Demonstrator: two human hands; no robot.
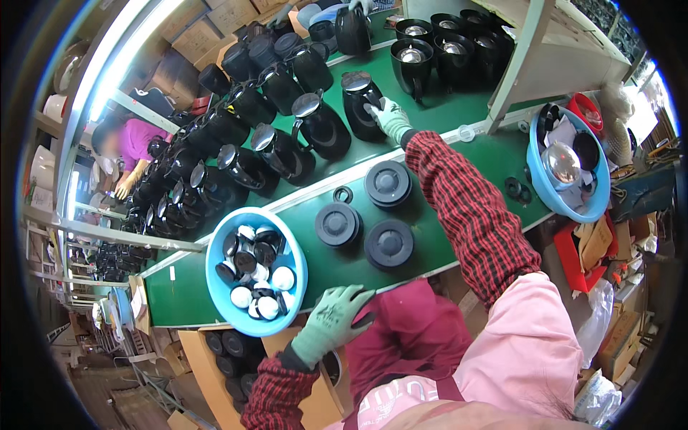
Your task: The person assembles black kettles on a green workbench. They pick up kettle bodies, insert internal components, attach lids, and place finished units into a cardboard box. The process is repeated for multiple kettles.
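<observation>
At the far side of the green bench, my right hand [390, 120], in a pale green knit glove, is closed on the side of a black jug [360, 113] with a shiny lid. The handle there is mostly hidden by my fingers. My left hand [332, 322], gloved the same way, hangs at the bench's near edge, fingers apart and holding nothing. Beside it stands a light blue basin [299, 251] of black and white round caps. Between my hands sit stacks of round black lids [390, 244] and a small black ring [342, 194]. Another black jug [321, 127] stands left of the held one.
Rows of black jugs [247, 166] fill the bench's left. Open black vessels [413, 64] stand at the far right, behind a white post [519, 64]. A second blue basin [536, 172] is at the right. Below, a carton [201, 365] holds black cylinders. Another person [136, 147] works far left.
</observation>
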